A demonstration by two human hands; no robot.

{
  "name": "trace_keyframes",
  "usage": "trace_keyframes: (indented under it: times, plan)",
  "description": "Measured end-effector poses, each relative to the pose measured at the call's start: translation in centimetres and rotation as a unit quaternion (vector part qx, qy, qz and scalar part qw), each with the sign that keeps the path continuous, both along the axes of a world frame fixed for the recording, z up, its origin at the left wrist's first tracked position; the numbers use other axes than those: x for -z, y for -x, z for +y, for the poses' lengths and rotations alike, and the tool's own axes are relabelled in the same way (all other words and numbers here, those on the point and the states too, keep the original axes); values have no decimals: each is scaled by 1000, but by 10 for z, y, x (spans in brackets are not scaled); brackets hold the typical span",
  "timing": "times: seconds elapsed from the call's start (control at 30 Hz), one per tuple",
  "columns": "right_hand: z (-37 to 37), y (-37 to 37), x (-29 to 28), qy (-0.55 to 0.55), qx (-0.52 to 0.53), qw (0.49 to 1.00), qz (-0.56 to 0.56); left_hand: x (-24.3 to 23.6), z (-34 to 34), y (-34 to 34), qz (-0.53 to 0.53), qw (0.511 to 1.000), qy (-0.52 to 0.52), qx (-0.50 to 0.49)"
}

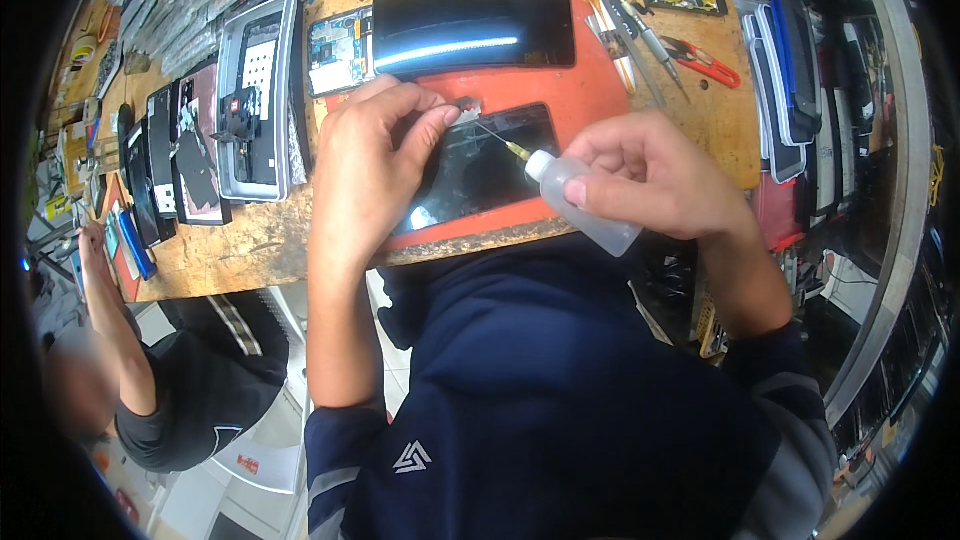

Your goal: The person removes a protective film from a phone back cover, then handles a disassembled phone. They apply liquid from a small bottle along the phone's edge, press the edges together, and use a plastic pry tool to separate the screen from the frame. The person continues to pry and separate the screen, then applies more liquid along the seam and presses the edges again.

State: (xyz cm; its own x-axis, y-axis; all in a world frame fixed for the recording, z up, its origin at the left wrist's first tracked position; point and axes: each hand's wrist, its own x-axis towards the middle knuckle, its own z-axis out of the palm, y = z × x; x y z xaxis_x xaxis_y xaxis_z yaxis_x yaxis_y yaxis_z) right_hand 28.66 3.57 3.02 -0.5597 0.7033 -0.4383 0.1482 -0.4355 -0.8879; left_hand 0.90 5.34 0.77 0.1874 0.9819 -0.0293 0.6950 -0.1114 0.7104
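right hand [645, 180] has its fingers curled round a squeeze bottle [592, 208], needle [516, 150] angled up-left over the dark screen [480, 175] on the red mat [603, 85]. left hand [372, 145] arches in, fingers pinched on a pale scrap [467, 112].

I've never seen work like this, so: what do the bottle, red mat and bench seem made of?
Bottle: probably plastic, satiny, judging by its milky, translucent walls. Mat: perhaps rubber or silicone; it looks a flat, even red, which leaves it open. Bench: likely wood, worn, given its yellow-brown top and dark stains.
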Motion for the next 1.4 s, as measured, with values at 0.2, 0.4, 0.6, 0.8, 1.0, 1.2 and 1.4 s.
trace_keyframes:
  times: [0.2, 0.4, 0.6, 0.8, 1.0, 1.2, 1.4]
  plan:
    - [7, 2, 2, -12, -11, 1000, -13, 0, -1, -1, 0, 1000, 6, -6]
    - [12, -2, -2, 39, -52, 997, -49, 1, -1, -2, -8, 1000, 3, -9]
    - [14, -1, -2, 36, -52, 997, -34, 0, -1, -2, -6, 1000, 4, -13]
    - [14, 1, 2, 23, -59, 997, -36, 1, -1, -1, -7, 1000, -9, -6]
    - [15, -4, -6, 37, -63, 997, -29, 1, 0, -1, -7, 1000, -5, -10]
    - [36, -7, -16, -216, 100, 969, -71, 3, -1, 0, -15, 1000, -11, -4]
    - [112, 29, 12, -434, 181, 881, -46, 3, 0, 0, 15, 999, -36, 10]
